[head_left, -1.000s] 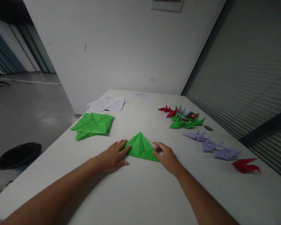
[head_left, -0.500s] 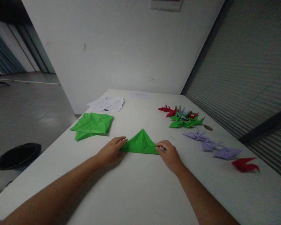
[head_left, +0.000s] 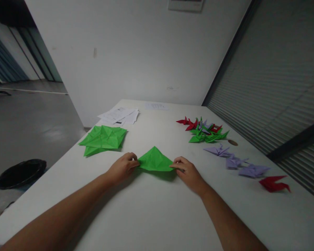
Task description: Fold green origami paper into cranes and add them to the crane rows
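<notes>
A green paper folded into a triangle (head_left: pixel 155 161) is held between my two hands, its peak pointing away from me and a shadow under its near edge. My left hand (head_left: pixel 124 166) pinches the left corner between thumb and fingers. The right corner is gripped by my right hand (head_left: pixel 187 171), thumb against the fingers. To the left lies a stack of creased green papers (head_left: pixel 104 137) on the white table (head_left: pixel 146 212).
Folded red, green and purple paper cranes lie in a pile (head_left: pixel 205 132) at the right. Purple cranes (head_left: pixel 234 162) and a red crane (head_left: pixel 273 183) trail nearer. Printed sheets (head_left: pixel 117 115) lie at the back left; a black-lined bin (head_left: pixel 21 173) stands left of the table.
The green triangle has shifted slightly left, and its near edge now appears lifted and curved. My left hand has closed on its corner; my right hand's grip has moved a little inward.
</notes>
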A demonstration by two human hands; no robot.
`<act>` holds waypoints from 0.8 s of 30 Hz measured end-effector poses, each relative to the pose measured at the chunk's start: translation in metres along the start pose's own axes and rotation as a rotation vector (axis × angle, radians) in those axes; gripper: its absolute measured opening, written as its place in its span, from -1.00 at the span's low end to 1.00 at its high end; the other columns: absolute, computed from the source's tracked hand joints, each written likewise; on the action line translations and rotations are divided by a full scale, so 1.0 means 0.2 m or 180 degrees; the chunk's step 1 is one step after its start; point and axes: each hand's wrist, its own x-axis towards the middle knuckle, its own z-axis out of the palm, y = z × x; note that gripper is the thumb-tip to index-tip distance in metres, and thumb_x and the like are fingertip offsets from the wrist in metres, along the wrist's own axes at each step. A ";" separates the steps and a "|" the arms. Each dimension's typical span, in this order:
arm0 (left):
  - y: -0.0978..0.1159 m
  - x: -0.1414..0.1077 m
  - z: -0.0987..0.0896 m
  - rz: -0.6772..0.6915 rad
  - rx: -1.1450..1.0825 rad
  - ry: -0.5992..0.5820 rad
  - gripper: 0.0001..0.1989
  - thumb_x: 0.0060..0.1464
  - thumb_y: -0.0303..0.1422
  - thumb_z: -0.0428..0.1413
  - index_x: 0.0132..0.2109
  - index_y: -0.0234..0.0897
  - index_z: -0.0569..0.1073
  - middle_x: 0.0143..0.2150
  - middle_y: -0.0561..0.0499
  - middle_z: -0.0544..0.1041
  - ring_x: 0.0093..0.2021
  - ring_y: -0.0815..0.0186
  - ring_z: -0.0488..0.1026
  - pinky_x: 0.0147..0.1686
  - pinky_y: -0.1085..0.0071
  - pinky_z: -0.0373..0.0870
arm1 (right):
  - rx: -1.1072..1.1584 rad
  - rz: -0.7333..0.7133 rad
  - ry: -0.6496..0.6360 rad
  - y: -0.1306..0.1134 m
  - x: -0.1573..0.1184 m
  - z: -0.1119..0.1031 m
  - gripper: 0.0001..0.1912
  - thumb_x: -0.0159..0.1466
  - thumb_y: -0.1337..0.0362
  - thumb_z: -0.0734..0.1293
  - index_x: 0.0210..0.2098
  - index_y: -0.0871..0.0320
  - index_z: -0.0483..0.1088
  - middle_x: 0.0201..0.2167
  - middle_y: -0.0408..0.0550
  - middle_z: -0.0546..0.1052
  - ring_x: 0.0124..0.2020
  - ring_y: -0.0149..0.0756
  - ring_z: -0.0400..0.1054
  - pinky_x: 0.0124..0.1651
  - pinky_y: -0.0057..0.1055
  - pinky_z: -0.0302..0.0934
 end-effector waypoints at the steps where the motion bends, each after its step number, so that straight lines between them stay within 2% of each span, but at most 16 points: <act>1: 0.00 0.00 0.00 0.0006 0.0003 -0.0027 -0.64 0.20 -0.57 0.02 -0.04 -0.17 0.63 -0.06 -0.10 0.53 -0.10 0.20 0.47 -0.09 0.31 0.43 | -0.0039 -0.0009 -0.0064 0.00 0.00 0.00 -0.47 0.13 0.62 0.24 -0.11 0.04 0.65 -0.15 -0.02 0.53 -0.14 -0.25 0.46 -0.04 -0.30 0.38; 4: 0.01 0.00 -0.01 0.0068 -0.0001 -0.0106 -0.64 0.14 -0.55 0.09 0.01 -0.18 0.62 -0.04 -0.13 0.54 -0.06 0.14 0.47 -0.05 0.25 0.44 | -0.0213 -0.0039 -0.0201 0.00 -0.01 0.00 -0.44 0.13 0.64 0.25 -0.07 0.01 0.66 -0.11 0.01 0.52 -0.09 -0.20 0.44 0.02 -0.22 0.37; 8: 0.02 0.00 -0.02 0.0231 -0.0077 -0.0206 -0.63 0.02 -0.44 0.29 0.03 -0.23 0.62 -0.04 -0.17 0.55 -0.07 0.07 0.45 -0.04 0.18 0.43 | -0.0356 -0.0041 -0.0319 0.00 -0.02 0.00 -0.40 0.13 0.65 0.27 -0.03 -0.03 0.65 -0.05 0.03 0.52 0.03 -0.13 0.39 0.15 -0.09 0.31; 12: 0.05 0.00 -0.05 0.0491 -0.0230 -0.0245 -0.61 0.04 -0.18 0.35 0.00 -0.23 0.64 -0.02 -0.19 0.53 -0.05 0.06 0.43 -0.01 0.16 0.40 | -0.0428 -0.0015 -0.0426 -0.01 -0.02 0.00 -0.40 0.15 0.65 0.26 -0.01 -0.01 0.64 0.01 0.06 0.51 0.10 -0.10 0.36 0.22 -0.04 0.28; 16: 0.08 0.00 -0.08 0.0691 -0.0293 -0.0380 -0.43 0.02 0.11 0.29 0.03 -0.19 0.64 0.05 -0.23 0.49 0.02 -0.01 0.41 0.06 0.09 0.37 | -0.0572 -0.0002 -0.0567 -0.02 -0.01 0.01 -0.41 0.16 0.66 0.24 -0.04 0.03 0.65 0.04 0.09 0.52 0.13 -0.08 0.35 0.26 -0.03 0.26; 18: 0.09 -0.01 -0.09 0.0734 -0.0300 -0.0466 -0.42 0.05 0.13 0.26 0.05 -0.18 0.63 0.08 -0.24 0.48 0.04 -0.03 0.40 0.09 0.07 0.36 | -0.0618 -0.0026 -0.0629 -0.02 -0.01 0.01 -0.41 0.16 0.66 0.23 -0.02 0.04 0.65 0.05 0.09 0.51 0.14 -0.08 0.34 0.26 -0.03 0.26; 24: 0.10 0.00 -0.09 0.0689 -0.0254 -0.0548 -0.61 0.25 -0.02 0.14 -0.03 -0.19 0.66 0.09 -0.23 0.46 0.07 0.01 0.39 0.13 0.07 0.35 | -0.0701 -0.0162 -0.0619 -0.02 -0.02 0.02 -0.41 0.15 0.65 0.23 -0.02 0.02 0.64 0.07 0.08 0.50 0.18 -0.07 0.29 0.28 0.01 0.24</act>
